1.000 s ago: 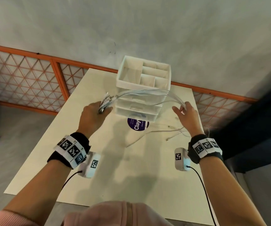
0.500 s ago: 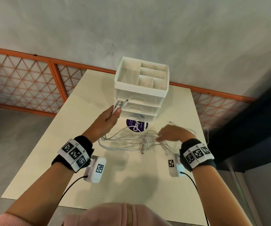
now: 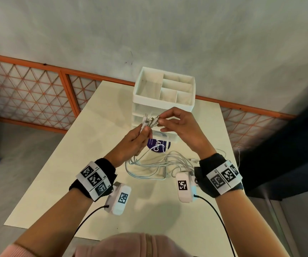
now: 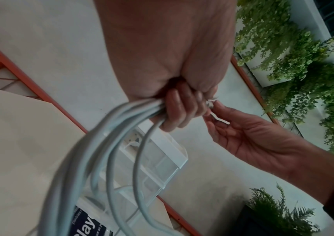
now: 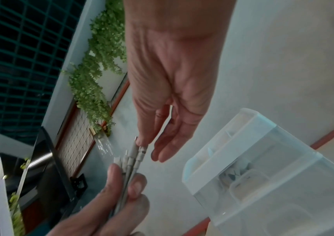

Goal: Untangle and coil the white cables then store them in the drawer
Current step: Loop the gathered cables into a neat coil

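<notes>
Several white cables [image 3: 149, 168] lie in loose loops on the cream table [image 3: 86, 164], between my wrists. Their connector ends [image 3: 150, 120] are bunched together and raised in front of the white drawer unit [image 3: 165, 93]. My left hand [image 3: 140, 134] grips that bundle just below the connectors, and the left wrist view shows its fingers [image 4: 179, 110] curled round the cables [image 4: 101, 151]. My right hand [image 3: 168, 118] reaches in from the right. Its fingertips [image 5: 141, 141] touch the tips of the connectors [image 5: 133, 157], with the other fingers straight and the thumb a little apart.
The drawer unit has an open divided tray on top and clear drawers [image 5: 263, 183] below, all pushed in. A purple round label [image 3: 157, 145] lies on the table before it. An orange lattice railing [image 3: 29, 93] and a grey wall stand behind. Thin cable ends [image 3: 223, 152] trail to the right.
My right hand has let the cables drop on the table and risen to the connector ends. My left hand keeps its grip and has moved slightly toward the middle.
</notes>
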